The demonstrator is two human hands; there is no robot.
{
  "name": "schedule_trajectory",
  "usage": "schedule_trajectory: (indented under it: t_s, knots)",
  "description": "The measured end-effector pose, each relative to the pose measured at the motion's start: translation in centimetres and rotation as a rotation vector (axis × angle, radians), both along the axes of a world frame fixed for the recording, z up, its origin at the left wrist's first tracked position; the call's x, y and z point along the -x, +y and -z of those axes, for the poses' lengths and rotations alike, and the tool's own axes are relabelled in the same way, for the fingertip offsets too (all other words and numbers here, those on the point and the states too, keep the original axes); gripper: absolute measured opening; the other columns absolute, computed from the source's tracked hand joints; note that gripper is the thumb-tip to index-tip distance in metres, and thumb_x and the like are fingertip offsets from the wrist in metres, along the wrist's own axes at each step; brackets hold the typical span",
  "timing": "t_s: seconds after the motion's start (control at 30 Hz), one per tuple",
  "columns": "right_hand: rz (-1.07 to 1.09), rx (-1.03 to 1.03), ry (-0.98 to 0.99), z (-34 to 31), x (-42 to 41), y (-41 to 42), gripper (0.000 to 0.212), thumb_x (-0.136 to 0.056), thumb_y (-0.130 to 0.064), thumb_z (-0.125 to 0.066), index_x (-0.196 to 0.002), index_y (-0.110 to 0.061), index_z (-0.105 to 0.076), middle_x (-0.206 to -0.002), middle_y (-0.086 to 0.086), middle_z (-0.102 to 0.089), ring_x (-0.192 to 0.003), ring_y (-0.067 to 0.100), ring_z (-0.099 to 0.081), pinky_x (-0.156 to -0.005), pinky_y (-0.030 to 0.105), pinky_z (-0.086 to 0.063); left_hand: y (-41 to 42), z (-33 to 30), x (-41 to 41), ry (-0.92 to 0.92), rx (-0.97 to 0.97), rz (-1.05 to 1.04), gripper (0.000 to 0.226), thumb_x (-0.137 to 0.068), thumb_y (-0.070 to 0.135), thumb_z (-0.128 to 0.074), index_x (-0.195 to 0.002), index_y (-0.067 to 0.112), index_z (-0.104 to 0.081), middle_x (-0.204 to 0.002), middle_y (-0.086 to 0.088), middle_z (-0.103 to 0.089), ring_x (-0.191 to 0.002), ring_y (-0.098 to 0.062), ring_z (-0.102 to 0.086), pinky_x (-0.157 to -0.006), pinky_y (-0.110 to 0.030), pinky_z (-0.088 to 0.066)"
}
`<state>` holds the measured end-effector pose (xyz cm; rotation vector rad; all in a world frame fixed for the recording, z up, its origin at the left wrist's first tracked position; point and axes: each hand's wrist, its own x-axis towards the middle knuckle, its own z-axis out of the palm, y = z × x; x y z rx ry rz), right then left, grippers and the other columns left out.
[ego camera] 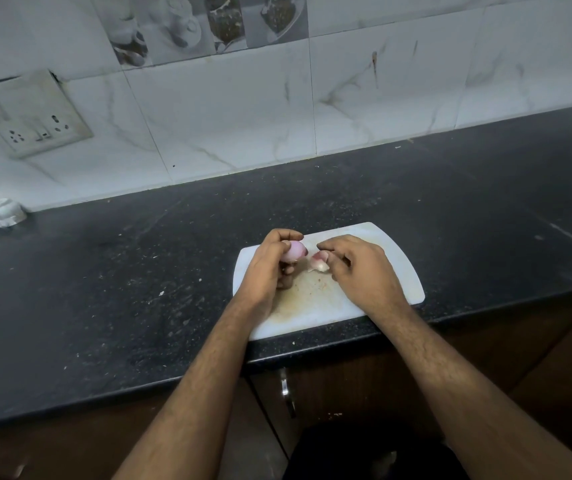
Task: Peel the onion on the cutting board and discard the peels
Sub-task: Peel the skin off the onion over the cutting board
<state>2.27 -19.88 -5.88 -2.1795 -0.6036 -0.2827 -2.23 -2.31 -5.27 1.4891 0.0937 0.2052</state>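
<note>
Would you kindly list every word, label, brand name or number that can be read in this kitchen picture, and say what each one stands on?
No readable text appears anywhere in this view.
Socket plate on the wall: only holes and switches, no legible marking.
Picture tiles: images of food and crockery, no words.
Cutting board, onion in the left hand, peel in the right hand: no print visible.

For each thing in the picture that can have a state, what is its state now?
onion: partly peeled, gripped in the left hand
peel: detached, pinched by the right hand
cutting board: flat on the counter, stained
wall socket: nothing plugged in
</note>
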Motion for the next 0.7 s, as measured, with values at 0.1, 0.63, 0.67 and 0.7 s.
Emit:
schedule_trajectory:
  t_s: [0.1,0.63,0.67,0.7]
  knots:
    - [-0.009,-0.012,-0.001,-0.06,0.17,0.02,0.027,-0.104,-0.038,-0.054,-0.121,-0.026,-0.071,-0.114,-0.015,-0.071,-0.091,0.006,-0.067,-0.085,0.039,-0.057,-0.1,-0.04,0.08,-0.011,-0.003,-0.006,0.036,-0.082,0.022,-0.044,-0.112,0.011,-0.062,-0.094,-0.014,-0.057,-0.062,-0.013,-0.045,-0.052,-0.028,-0.034]
    - [-0.025,-0.017,-0.034,-0.52,0.88,-0.08,0.031,-0.099,-0.035,-0.062,-0.129,-0.027,-0.065,-0.113,-0.013,-0.071,-0.095,0.009,-0.068,-0.086,0.039,-0.058,-0.09,0.08,0.47,-0.12,-0.142,0.106,0.07,-0.092,-0.003,-0.074,-0.155,0.018,-0.05,-0.13,-0.01,-0.07,-0.115,-0.011,-0.067,-0.103,-0.028,-0.054]
    - [-0.021,-0.02,-0.041,-0.53,0.88,-0.09,0.031,-0.099,-0.035,-0.062,-0.129,-0.027,-0.065,-0.114,-0.013,-0.071,-0.095,0.009,-0.068,-0.086,0.039,-0.058,-0.1,0.24,0.38,-0.119,-0.139,0.108,0.077,-0.089,-0.005,-0.077,-0.156,0.02,-0.047,-0.125,-0.013,-0.068,-0.112,-0.013,-0.067,-0.103,-0.031,-0.056]
    - [-0.019,-0.016,-0.048,-0.54,0.88,-0.1,0.031,-0.099,-0.036,-0.062,-0.129,-0.027,-0.066,-0.114,-0.014,-0.071,-0.094,0.008,-0.067,-0.086,0.039,-0.058,-0.08,0.41,0.29,-0.115,-0.132,0.106,0.084,-0.086,-0.007,-0.079,-0.157,0.021,-0.044,-0.119,-0.014,-0.067,-0.109,-0.016,-0.067,-0.103,-0.035,-0.057]
